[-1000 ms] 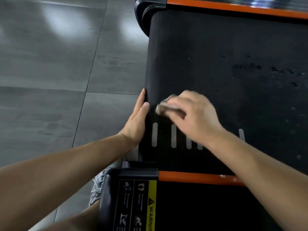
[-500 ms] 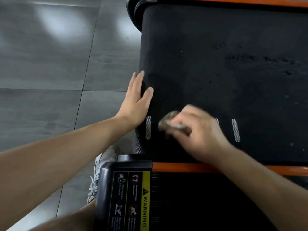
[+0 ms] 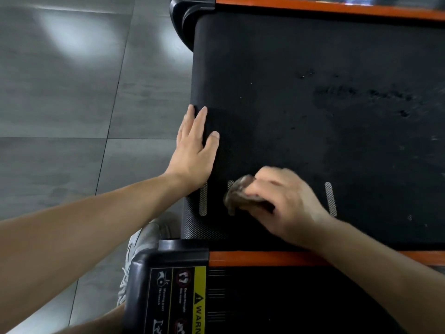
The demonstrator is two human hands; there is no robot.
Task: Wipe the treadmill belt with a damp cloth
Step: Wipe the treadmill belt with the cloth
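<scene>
The black treadmill belt [image 3: 301, 56] fills the right of the head view, with dark wet smears and specks on its far right part. My right hand [image 3: 286, 206] grips a crumpled grey-brown cloth [image 3: 237, 195] and presses it on the belt beside the short white dashes near the belt's near-left end. The hand is blurred. My left hand [image 3: 195, 150] lies flat with straight fingers on the belt's left edge, beyond the cloth.
An orange trim strip [image 3: 252, 257] and a black side cover with a yellow warning label [image 3: 199, 304] lie below the belt. Another orange rail [image 3: 313, 7] runs along the top. Grey floor tiles [image 3: 72, 104] spread left. A white shoe [image 3: 142, 244] stands beside the cover.
My right hand with the cloth slid from the belt's left edge toward me, then slightly right. My left hand slid farther up the belt's edge and flattened.
</scene>
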